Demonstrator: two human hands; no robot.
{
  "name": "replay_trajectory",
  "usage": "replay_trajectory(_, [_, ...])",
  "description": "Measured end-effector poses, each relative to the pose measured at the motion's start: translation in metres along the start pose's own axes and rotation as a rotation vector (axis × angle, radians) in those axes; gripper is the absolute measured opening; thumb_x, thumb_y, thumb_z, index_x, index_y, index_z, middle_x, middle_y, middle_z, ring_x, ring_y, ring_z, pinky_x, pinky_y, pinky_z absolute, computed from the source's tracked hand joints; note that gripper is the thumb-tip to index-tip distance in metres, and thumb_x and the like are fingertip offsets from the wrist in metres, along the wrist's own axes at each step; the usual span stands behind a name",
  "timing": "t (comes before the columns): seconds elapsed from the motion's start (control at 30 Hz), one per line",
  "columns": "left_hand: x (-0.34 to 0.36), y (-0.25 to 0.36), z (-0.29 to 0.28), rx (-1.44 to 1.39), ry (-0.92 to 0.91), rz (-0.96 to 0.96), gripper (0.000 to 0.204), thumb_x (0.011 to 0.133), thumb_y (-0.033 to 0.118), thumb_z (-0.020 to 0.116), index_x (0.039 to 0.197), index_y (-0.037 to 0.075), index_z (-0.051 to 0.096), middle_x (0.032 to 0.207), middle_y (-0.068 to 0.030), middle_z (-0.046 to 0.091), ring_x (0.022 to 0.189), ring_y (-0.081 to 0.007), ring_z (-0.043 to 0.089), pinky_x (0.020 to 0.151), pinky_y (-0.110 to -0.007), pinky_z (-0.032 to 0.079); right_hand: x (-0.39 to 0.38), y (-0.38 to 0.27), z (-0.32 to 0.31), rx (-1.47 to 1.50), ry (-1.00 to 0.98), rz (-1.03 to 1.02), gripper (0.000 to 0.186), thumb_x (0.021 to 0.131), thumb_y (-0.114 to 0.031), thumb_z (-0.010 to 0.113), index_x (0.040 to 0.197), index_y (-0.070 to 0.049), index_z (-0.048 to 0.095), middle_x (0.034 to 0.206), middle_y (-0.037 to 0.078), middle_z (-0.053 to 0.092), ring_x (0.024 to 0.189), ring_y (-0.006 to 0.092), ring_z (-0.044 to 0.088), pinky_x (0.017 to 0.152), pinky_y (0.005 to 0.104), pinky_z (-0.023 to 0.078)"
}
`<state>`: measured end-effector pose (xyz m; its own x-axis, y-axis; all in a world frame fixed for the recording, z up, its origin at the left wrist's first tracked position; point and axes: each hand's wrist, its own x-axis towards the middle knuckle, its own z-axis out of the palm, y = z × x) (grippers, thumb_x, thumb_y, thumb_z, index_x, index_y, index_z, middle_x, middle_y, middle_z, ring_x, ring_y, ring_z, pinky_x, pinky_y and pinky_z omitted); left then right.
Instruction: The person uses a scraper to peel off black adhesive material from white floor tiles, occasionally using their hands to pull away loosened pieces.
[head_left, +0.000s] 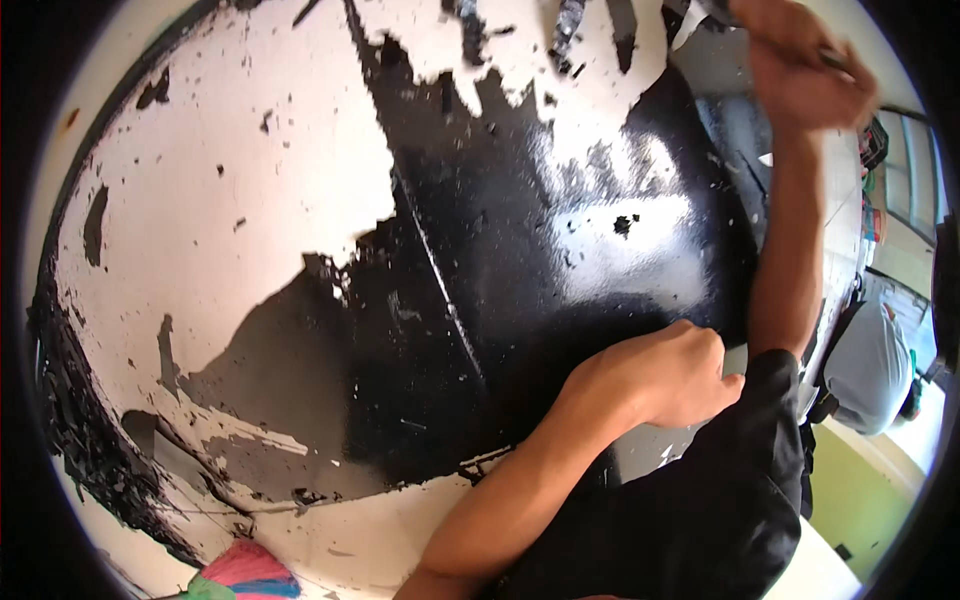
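While black film (520, 250) is peeling off the white panel (250, 150), the left hand (670, 375) is curling shut at its lower edge. Thin and brittle-looking, it probably handles best pinched at a lifted edge. The right hand (800, 70) is closing around a slim tool (835, 62).

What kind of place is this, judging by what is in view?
Probably a workshop or renovation site: a white panel with black coating partly scraped off, black flakes heaped at its edge, and a broom below.
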<state>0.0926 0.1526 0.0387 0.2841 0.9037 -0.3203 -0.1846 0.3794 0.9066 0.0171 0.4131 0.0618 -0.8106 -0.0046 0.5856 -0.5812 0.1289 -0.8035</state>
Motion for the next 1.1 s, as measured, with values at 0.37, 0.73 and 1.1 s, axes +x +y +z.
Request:
replay_trajectory(0.37, [-0.002,-0.010,-0.001,-0.056,0.006,0.025,0.045,0.100,0.034,0.056,0.093,-0.007,0.073,0.090,-0.0321,0.071,0.096,-0.0456,0.071,0.088,-0.047,0.055,-0.019,0.000,0.042,0.007,-0.249,0.103,0.045,0.093,-0.047,0.036,0.064,-0.014,0.024,0.063,0.001,0.022,0.061,0.0201,0.023,0.064,0.0391,0.023])
replay_trajectory(0.73, [-0.002,-0.009,-0.001,-0.016,0.026,0.066,0.047,0.100,0.034,0.055,0.094,-0.008,0.073,0.092,-0.0339,0.070,0.094,-0.0472,0.071,0.087,-0.048,0.055,0.012,0.065,-0.032,0.286,0.364,-0.004,0.045,0.098,-0.037,0.036,0.062,-0.014,0.021,0.058,0.001,0.021,0.058,0.0174,0.022,0.059,0.0357,0.024])
replay_trajectory(1.1, [-0.004,-0.010,0.000,-0.032,0.007,0.033,0.047,0.100,0.034,0.056,0.091,-0.008,0.073,0.091,-0.0332,0.070,0.095,-0.0468,0.071,0.088,-0.048,0.055,-0.039,-0.002,0.016,0.073,-0.133,0.161,0.037,0.087,-0.042,0.037,0.069,-0.014,0.021,0.069,0.003,0.021,0.068,0.0213,0.023,0.070,0.0416,0.023])
